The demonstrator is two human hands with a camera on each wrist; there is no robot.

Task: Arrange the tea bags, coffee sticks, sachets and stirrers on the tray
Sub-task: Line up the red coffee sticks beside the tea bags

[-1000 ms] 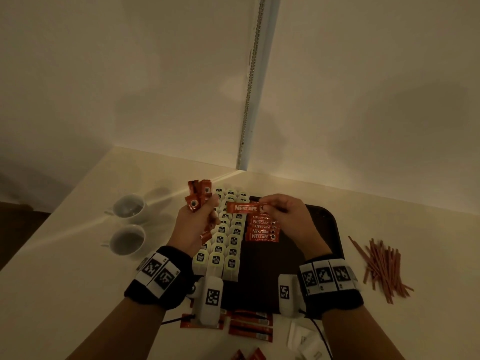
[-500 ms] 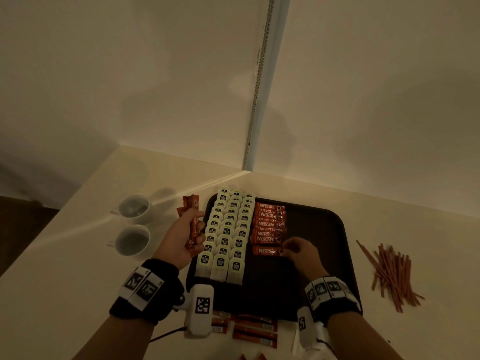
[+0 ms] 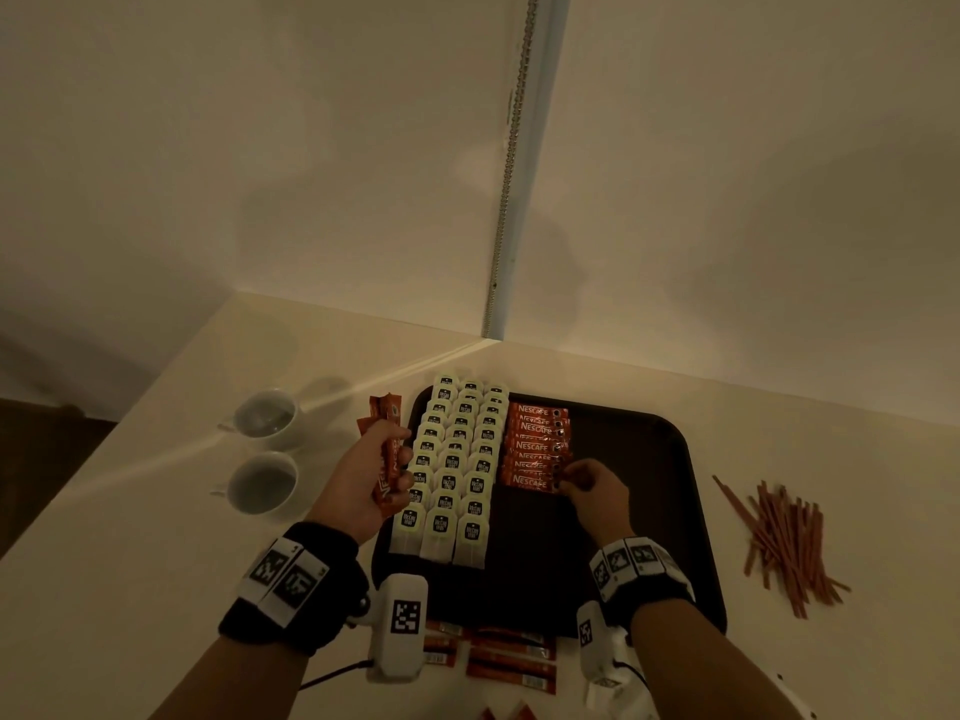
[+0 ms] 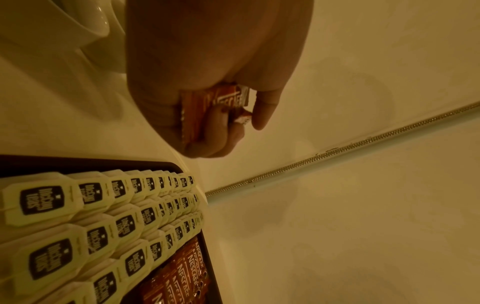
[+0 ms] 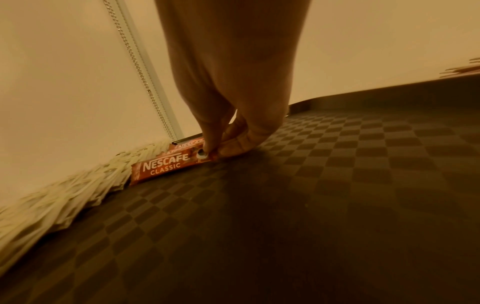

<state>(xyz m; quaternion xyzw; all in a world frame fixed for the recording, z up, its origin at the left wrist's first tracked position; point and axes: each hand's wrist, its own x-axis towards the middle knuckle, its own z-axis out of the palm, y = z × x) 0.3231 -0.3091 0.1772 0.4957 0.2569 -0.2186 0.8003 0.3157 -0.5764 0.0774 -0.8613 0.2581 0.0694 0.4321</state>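
Coffee stick [image 5: 166,165] on tray [image 3: 670,511], pinched by right hand [image 3: 597,493].

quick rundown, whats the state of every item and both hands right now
tea bags: laid in three rows on the tray
coffee sticks: overlapping column beside them
nearest stick: flat, pinched by right hand
left hand: gripping spare sticks
stirrers: heaped off tray
cups: upright

head view downward, wrist views close, sharing tray [image 3: 675,444]
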